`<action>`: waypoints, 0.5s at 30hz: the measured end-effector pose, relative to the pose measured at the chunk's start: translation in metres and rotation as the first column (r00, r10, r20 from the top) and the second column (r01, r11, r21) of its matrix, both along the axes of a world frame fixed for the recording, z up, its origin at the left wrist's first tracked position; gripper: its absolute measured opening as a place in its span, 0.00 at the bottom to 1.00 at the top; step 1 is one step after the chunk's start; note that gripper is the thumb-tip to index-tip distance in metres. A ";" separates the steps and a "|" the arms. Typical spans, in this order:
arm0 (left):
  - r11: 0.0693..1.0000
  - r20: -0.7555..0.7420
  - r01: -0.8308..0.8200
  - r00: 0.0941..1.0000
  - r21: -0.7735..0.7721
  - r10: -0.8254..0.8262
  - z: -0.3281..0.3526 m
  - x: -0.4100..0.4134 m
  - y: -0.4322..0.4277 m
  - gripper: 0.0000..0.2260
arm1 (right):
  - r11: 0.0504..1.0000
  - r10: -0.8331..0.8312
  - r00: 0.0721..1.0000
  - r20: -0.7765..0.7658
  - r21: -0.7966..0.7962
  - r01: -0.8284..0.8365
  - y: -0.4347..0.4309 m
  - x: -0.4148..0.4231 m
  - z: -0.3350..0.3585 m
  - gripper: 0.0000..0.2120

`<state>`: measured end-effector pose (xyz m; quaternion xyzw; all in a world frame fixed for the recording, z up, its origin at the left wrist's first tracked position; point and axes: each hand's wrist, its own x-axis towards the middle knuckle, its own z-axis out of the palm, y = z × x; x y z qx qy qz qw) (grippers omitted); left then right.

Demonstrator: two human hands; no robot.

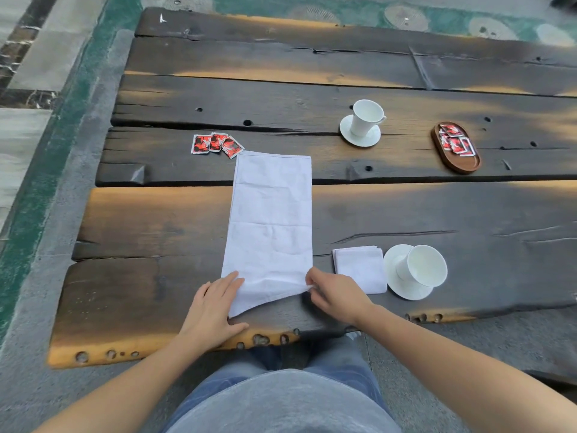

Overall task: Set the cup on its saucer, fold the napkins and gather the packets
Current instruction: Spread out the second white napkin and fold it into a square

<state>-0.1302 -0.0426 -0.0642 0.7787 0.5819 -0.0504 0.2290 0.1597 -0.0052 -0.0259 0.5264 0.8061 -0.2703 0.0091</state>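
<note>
At the near edge of the wooden table [406,210], our left hand [215,307] lies flat, fingers straight and together, pressing the near left corner of the long napkin [271,220] against the planks. Our right hand [337,295] has thumb and fingertips pinched on the near right corner of the same cloth, and that corner is raised a little off the wood, so the near hem runs slanted between our two hands.

The long napkin is white, folded into a narrow strip, and stretches straight away from us across two planks. Just right of it, near our right hand, a folded napkin [360,268] lies as a small square. Touching its right side is the near saucer [406,292], with the near cup [421,265] sitting on it.

Farther out, at the strip's far left corner, three red loose packets [215,145] lie overlapping on the bare wood. Right of the strip's far end, the far cup [365,117] stands on the far saucer [359,139]. Well right of that, an oval wooden tray [462,165] holds several more red packets [454,139].
</note>
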 end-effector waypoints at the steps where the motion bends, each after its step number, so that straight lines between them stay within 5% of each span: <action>1: 1.000 -0.014 -0.021 1.000 0.009 0.021 -0.001 0.005 0.000 0.40 | 1.000 0.001 1.000 -0.012 0.003 -0.001 0.000 -0.001 0.000 0.05; 15: 0.967 0.284 -0.249 0.932 0.054 0.225 0.012 0.029 0.014 0.14 | 1.000 -0.026 0.998 -0.059 0.011 0.026 0.001 0.003 0.001 0.03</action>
